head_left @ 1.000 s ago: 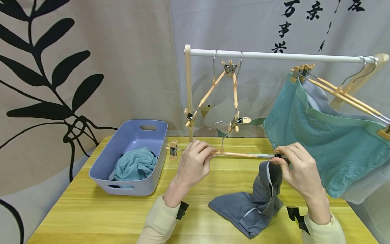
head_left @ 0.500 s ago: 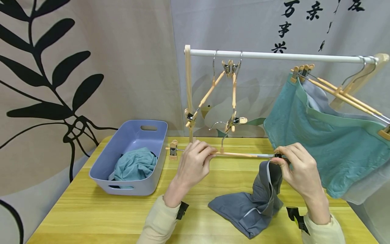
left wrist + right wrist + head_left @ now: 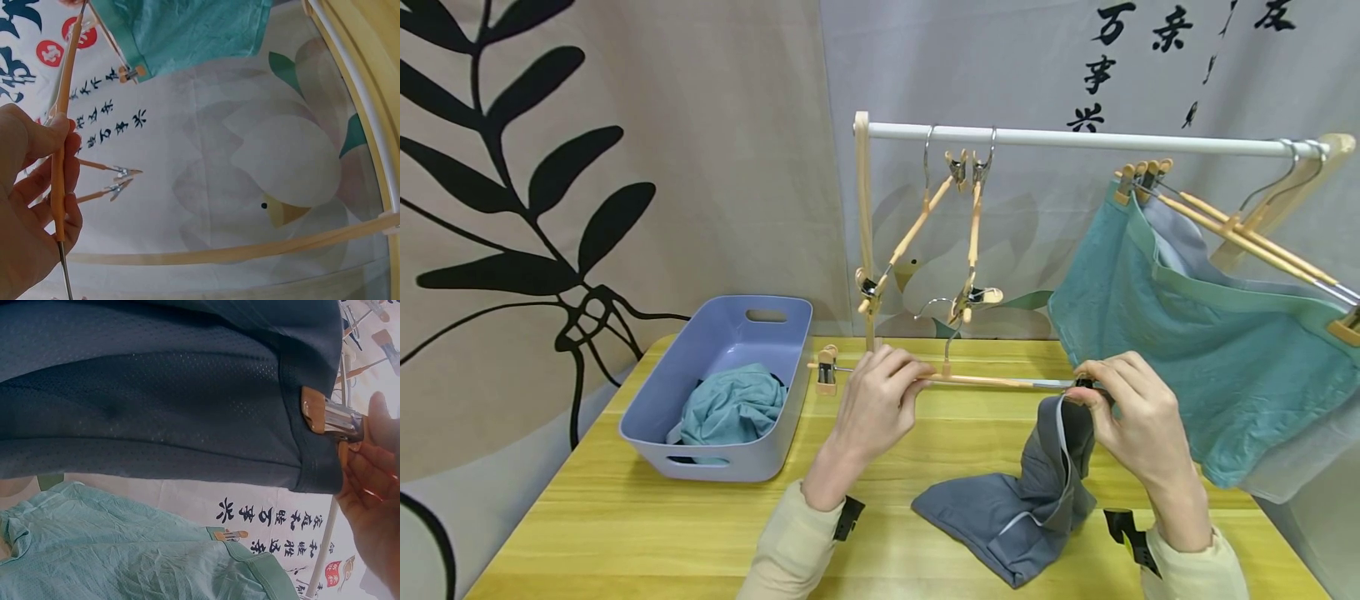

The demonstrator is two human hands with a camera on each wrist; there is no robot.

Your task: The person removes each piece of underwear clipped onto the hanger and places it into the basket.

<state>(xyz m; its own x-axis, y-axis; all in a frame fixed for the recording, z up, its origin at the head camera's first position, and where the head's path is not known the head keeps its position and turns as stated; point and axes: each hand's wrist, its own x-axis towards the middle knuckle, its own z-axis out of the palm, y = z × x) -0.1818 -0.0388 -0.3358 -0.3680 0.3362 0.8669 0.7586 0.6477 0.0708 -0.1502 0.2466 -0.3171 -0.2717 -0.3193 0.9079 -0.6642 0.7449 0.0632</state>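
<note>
My left hand (image 3: pixel 880 400) grips the wooden bar of a clip hanger (image 3: pixel 985 380) held level above the table; the left wrist view shows thumb and fingers round the bar (image 3: pixel 58 181). At the other end, my right hand (image 3: pixel 1135 412) pinches a clip. In the right wrist view this clip (image 3: pixel 314 411) sits over the waistband of dark grey shorts (image 3: pixel 156 412). The shorts (image 3: pixel 1000 517) hang from that end, their lower part folded on the table. Beyond my left hand, the hanger's other clip (image 3: pixel 826 371) has no cloth in it.
A blue basket (image 3: pixel 647 417) with a crumpled teal garment (image 3: pixel 733 404) stands at left. Behind my hands rises a rack with a white rail (image 3: pixel 1060 139). Two bare hangers (image 3: pixel 973 225) hang at its left, and teal shorts (image 3: pixel 1210 325) at its right, close to my right hand.
One bare hanger on the rack has swung slightly, its near clip shifting left and its far clip parting from the other hanger's. Both hands, the held hanger and grey shorts keep their places.
</note>
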